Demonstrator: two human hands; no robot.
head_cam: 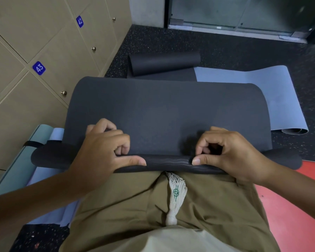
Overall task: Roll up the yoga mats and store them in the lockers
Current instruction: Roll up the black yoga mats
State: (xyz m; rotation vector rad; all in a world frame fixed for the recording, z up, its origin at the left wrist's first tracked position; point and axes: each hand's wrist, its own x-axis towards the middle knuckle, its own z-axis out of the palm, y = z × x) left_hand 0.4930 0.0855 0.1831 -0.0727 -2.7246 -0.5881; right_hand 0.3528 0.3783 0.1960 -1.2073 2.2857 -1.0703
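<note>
Head view: our left hand [105,150] and right hand [225,153] pinch the dark mat [164,115]'s near edge over our lap, so we should curl it tight and level between both grips.

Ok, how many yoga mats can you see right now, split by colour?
Black or dark grey mats: 2, the one gripped by the left hand and right hand at its rolled edge, and a part-rolled one behind.
Light blue mats: 2.
Teal mat, rolled and strapped: 1.
Total: 5.
</note>
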